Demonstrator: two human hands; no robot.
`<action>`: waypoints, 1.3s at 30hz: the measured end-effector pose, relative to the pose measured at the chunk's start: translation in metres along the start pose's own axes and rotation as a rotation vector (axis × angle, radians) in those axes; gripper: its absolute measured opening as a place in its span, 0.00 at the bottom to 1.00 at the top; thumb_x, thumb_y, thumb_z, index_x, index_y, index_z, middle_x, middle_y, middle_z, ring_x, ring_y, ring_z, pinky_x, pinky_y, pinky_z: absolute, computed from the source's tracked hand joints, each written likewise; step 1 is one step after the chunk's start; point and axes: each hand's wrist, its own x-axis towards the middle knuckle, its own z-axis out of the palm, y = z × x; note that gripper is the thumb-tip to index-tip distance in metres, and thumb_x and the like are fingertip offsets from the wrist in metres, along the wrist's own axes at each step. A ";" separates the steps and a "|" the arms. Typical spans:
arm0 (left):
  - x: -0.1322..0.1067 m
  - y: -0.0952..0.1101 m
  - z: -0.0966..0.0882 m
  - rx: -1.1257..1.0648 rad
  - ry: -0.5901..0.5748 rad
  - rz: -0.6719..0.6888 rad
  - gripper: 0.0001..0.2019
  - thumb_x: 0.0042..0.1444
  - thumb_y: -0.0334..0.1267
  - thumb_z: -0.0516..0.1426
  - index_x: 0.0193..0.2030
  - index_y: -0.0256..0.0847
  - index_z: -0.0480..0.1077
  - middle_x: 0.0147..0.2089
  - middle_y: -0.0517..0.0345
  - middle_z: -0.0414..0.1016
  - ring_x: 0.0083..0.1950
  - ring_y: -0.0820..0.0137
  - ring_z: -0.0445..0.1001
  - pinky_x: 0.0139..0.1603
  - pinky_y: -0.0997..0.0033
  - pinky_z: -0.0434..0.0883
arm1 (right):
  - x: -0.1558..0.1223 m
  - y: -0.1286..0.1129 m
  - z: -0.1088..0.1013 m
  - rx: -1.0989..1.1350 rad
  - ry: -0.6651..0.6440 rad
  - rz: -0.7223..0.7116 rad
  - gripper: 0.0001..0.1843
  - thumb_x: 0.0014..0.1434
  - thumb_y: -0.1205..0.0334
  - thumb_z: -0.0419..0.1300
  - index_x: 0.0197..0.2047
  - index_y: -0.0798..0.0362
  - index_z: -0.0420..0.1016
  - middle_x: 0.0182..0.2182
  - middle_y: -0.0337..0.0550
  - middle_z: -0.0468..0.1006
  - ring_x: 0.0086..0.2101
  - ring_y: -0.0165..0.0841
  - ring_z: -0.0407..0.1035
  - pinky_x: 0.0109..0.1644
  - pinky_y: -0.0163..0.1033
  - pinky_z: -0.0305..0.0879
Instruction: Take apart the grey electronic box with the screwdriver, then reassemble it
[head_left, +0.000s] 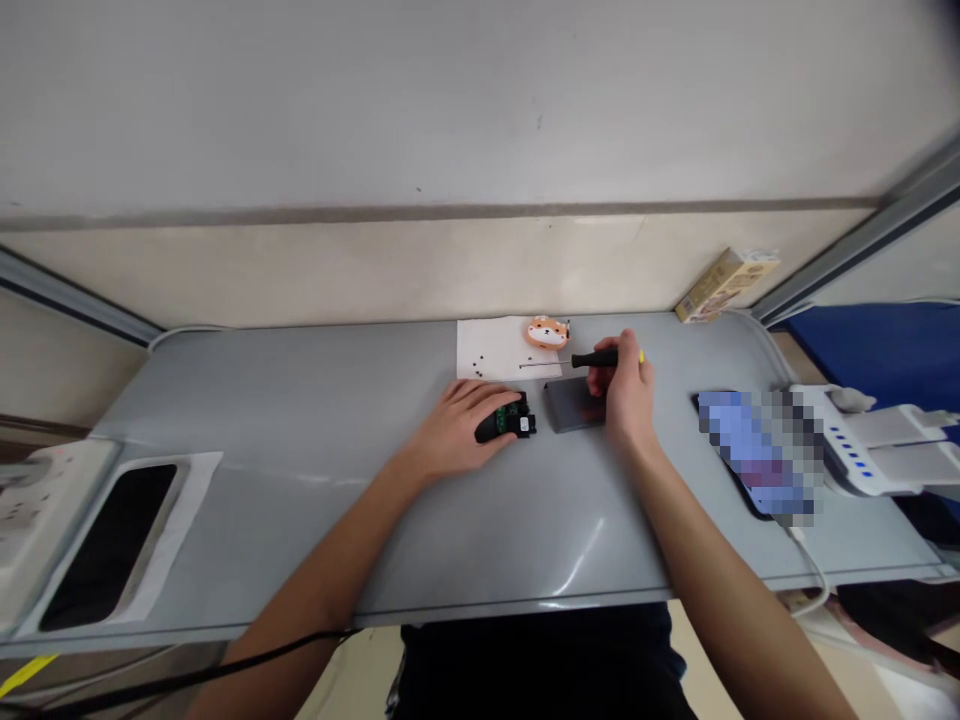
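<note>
My left hand point(461, 425) is closed around a small black device with an exposed green circuit board point(501, 420), perhaps an opened computer mouse, on the grey tabletop. My right hand point(626, 390) grips a screwdriver point(596, 358) with a black handle and yellow end. Its thin shaft points left, with the tip over a sheet of white paper point(499, 340). Several tiny dark screws point(478, 368) lie on that paper, beside an orange and white animal-faced case point(547, 332). A flat dark grey box point(574, 405) sits between the hands, partly hidden by my right one.
Phones rest at the left point(112, 545) and right point(754, 455), the right one blurred out with a white cable point(806, 550). White power strips point(847, 440) stand at both ends. A yellowish carton point(727, 285) leans by the back wall. A black cable crosses below the left forearm.
</note>
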 end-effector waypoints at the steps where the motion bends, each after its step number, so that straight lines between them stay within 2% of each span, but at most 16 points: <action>1: 0.000 0.000 0.000 -0.011 0.003 -0.003 0.20 0.65 0.42 0.63 0.62 0.47 0.70 0.64 0.54 0.74 0.64 0.59 0.70 0.69 0.53 0.64 | 0.001 0.000 0.000 0.001 0.007 0.008 0.30 0.63 0.30 0.51 0.38 0.50 0.74 0.20 0.35 0.67 0.19 0.28 0.60 0.15 0.29 0.56; 8: 0.001 -0.001 0.002 -0.055 0.016 -0.023 0.18 0.62 0.42 0.65 0.58 0.47 0.72 0.62 0.54 0.76 0.63 0.60 0.72 0.69 0.52 0.65 | 0.003 0.002 0.002 -0.018 0.026 0.018 0.30 0.63 0.30 0.52 0.37 0.49 0.74 0.17 0.34 0.67 0.17 0.28 0.59 0.13 0.30 0.55; 18: 0.001 -0.002 0.002 -0.055 0.003 -0.035 0.22 0.60 0.42 0.66 0.60 0.47 0.70 0.61 0.54 0.76 0.62 0.58 0.72 0.69 0.50 0.65 | -0.002 -0.007 0.000 0.019 0.018 -0.011 0.29 0.64 0.31 0.52 0.36 0.49 0.74 0.18 0.34 0.66 0.18 0.28 0.59 0.13 0.30 0.53; 23: 0.002 -0.003 0.006 -0.052 0.024 -0.036 0.21 0.61 0.41 0.66 0.60 0.47 0.70 0.60 0.54 0.76 0.63 0.58 0.71 0.68 0.51 0.66 | -0.003 -0.012 -0.002 0.076 0.037 -0.085 0.27 0.66 0.34 0.52 0.33 0.50 0.72 0.17 0.34 0.66 0.18 0.27 0.59 0.16 0.30 0.55; 31: 0.003 0.001 0.004 -0.020 0.011 -0.057 0.22 0.61 0.43 0.66 0.60 0.46 0.68 0.61 0.55 0.76 0.61 0.58 0.72 0.68 0.51 0.63 | -0.004 -0.009 -0.001 0.082 0.050 -0.116 0.28 0.65 0.34 0.52 0.33 0.51 0.72 0.16 0.33 0.65 0.17 0.27 0.59 0.16 0.31 0.55; 33: 0.002 0.002 0.004 -0.038 0.056 -0.087 0.20 0.63 0.43 0.64 0.60 0.46 0.68 0.59 0.54 0.77 0.60 0.59 0.73 0.68 0.51 0.64 | -0.005 -0.010 -0.001 0.095 0.050 -0.121 0.28 0.66 0.34 0.52 0.32 0.51 0.72 0.16 0.33 0.65 0.16 0.27 0.58 0.16 0.31 0.55; 39: 0.002 0.001 0.006 -0.067 0.289 -0.187 0.11 0.67 0.41 0.60 0.54 0.45 0.73 0.55 0.55 0.79 0.59 0.61 0.74 0.66 0.53 0.64 | -0.011 -0.010 0.000 0.144 -0.032 -0.130 0.26 0.66 0.36 0.53 0.30 0.50 0.72 0.15 0.33 0.64 0.16 0.27 0.59 0.16 0.32 0.53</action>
